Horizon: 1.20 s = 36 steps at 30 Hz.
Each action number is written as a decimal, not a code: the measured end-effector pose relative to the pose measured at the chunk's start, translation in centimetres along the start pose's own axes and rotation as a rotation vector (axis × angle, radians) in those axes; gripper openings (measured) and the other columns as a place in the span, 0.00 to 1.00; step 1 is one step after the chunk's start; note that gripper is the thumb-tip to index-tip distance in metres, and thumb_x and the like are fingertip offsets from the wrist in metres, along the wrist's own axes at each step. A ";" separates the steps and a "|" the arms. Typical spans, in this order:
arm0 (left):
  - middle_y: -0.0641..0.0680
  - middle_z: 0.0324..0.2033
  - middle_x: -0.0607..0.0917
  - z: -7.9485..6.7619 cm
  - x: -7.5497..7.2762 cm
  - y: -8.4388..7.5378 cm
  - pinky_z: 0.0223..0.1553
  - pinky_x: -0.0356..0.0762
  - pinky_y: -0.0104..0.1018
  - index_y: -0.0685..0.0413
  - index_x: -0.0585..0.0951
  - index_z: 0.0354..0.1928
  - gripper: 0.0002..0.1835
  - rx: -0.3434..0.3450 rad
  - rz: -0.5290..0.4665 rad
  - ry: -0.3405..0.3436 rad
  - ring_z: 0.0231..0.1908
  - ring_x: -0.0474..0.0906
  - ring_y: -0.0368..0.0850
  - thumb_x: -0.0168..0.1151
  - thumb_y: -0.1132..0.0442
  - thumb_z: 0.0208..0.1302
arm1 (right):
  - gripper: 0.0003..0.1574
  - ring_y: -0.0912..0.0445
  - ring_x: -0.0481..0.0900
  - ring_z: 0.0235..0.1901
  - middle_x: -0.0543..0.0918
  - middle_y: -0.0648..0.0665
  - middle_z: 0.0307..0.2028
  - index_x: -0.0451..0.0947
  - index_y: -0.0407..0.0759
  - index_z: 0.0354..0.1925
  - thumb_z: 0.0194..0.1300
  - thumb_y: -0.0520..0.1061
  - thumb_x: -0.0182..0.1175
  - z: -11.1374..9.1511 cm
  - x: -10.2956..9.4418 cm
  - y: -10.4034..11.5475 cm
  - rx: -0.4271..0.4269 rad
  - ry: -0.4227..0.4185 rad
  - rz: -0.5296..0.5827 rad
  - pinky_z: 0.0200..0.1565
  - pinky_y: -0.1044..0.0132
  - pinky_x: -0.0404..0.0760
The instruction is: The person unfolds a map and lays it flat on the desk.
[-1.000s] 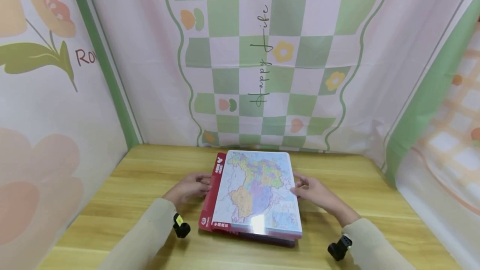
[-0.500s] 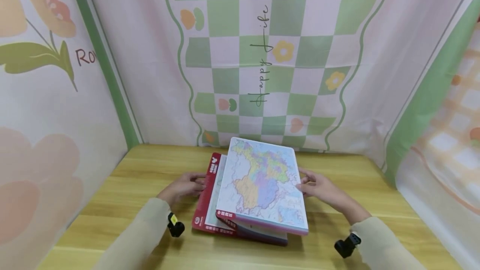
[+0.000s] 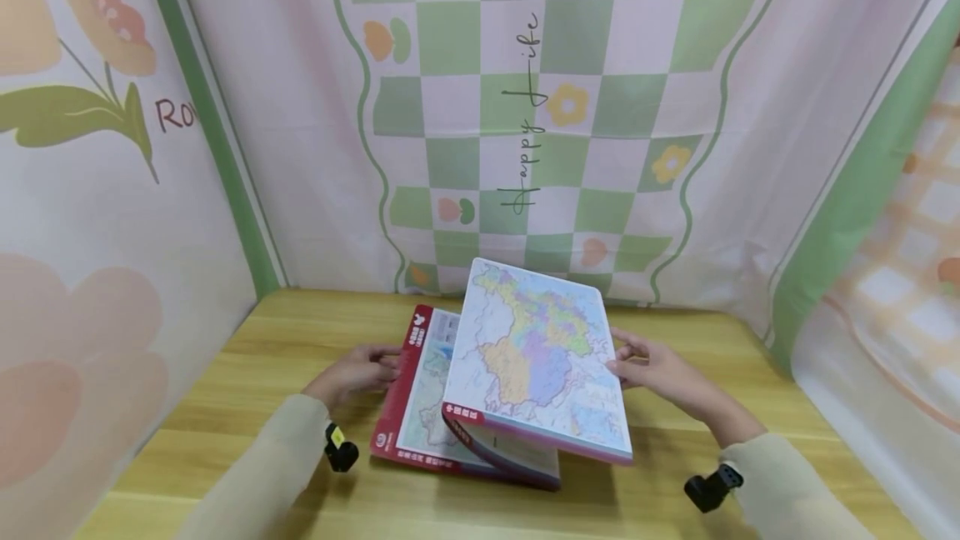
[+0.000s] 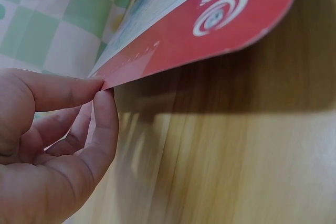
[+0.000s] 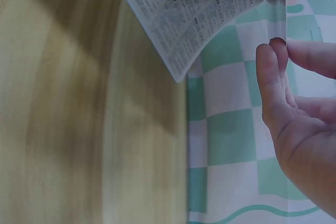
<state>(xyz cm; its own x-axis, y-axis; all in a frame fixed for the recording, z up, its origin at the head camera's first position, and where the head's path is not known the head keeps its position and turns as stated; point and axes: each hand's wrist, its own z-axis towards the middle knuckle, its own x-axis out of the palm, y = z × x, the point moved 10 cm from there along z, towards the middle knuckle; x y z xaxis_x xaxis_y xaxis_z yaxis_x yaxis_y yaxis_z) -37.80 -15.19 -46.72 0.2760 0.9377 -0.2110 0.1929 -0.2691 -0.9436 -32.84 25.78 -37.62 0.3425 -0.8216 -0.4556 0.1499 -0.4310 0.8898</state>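
Note:
A laminated folding map is partly fanned out in the head view. Its upper panel, with a multicoloured map of China, is raised and tilted. Below it lies the red-bordered lower panel, and a curved fold shows between the two at the front. My left hand pinches the lower panel's left edge between thumb and fingers; the red border shows up close in the left wrist view. With thumb and fingertips my right hand pinches the upper panel's right edge. In the right wrist view, a text-covered panel curves away from that hand.
The map is over a light wooden table. A checkered curtain hangs along the table's back edge, and printed fabric also hangs at both sides. Black cameras are strapped at both wrists.
The upper panel has risen and shifted right with my right hand. My left hand has drawn the lower panel left, so the panels spread apart and the fold between them shows.

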 end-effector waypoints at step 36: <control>0.68 0.52 0.78 -1.5 -4.1 -0.7 0.49 0.83 0.46 0.73 0.66 0.68 0.28 0.015 0.025 0.008 0.47 0.81 0.56 0.57 0.76 0.67 | 0.49 0.50 0.84 0.41 0.73 0.35 0.46 0.43 0.28 0.77 0.74 0.46 0.59 -2.3 -4.4 -0.5 0.023 -0.052 -0.116 0.46 0.59 0.85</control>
<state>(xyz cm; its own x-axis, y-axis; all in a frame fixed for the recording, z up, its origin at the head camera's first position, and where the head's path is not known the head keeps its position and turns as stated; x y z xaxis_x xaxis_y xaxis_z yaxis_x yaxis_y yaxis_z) -37.63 -19.20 -44.77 0.2884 0.9288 -0.2325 0.1721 -0.2892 -0.9417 -32.23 30.46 -35.99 0.2751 -0.7841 -0.5564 0.1645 -0.5318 0.8308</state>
